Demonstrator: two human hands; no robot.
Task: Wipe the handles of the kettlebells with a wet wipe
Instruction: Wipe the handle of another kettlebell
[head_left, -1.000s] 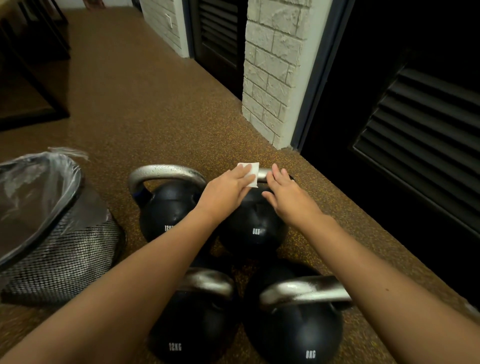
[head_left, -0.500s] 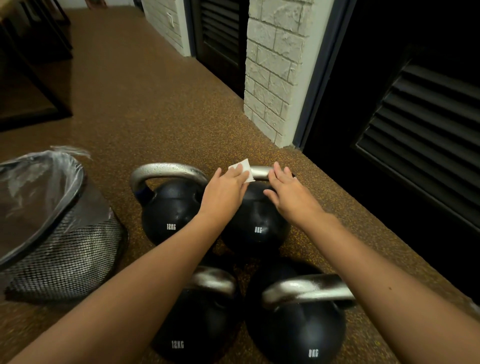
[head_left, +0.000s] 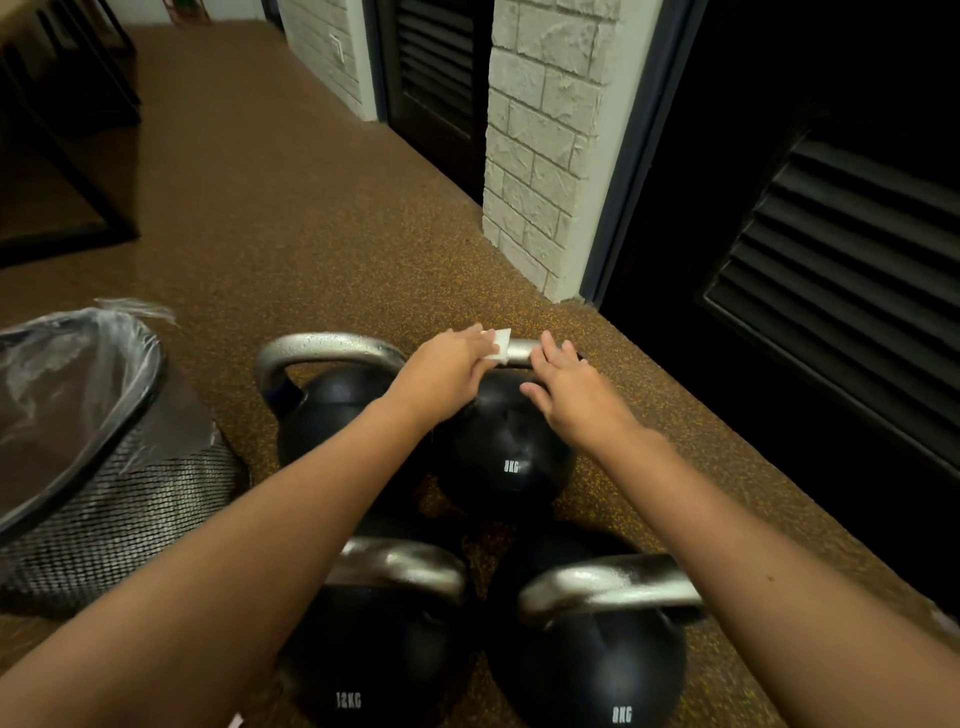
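Note:
Several black kettlebells with silver handles stand on the floor. My left hand (head_left: 441, 371) presses a small white wet wipe (head_left: 500, 345) onto the handle (head_left: 519, 352) of the far right 8 kg kettlebell (head_left: 506, 441). My right hand (head_left: 571, 392) rests with straight fingers on the same handle and the top of the ball. To the left stands another kettlebell, its handle (head_left: 324, 348) bare. Two nearer kettlebells, a 12 kg one (head_left: 374, 665) and an 8 kg one (head_left: 592, 675), sit under my forearms.
A black mesh waste bin (head_left: 104, 499) lined with a clear bag stands at the left. A white brick pillar (head_left: 540, 156) and dark louvred doors (head_left: 841, 270) line the right side. Speckled brown floor (head_left: 291, 218) stretches ahead; dark furniture frames stand at the far left.
My left hand has slid the wipe a short way along the far kettlebell's handle, first left and then back toward the right. My right hand stays on the handle.

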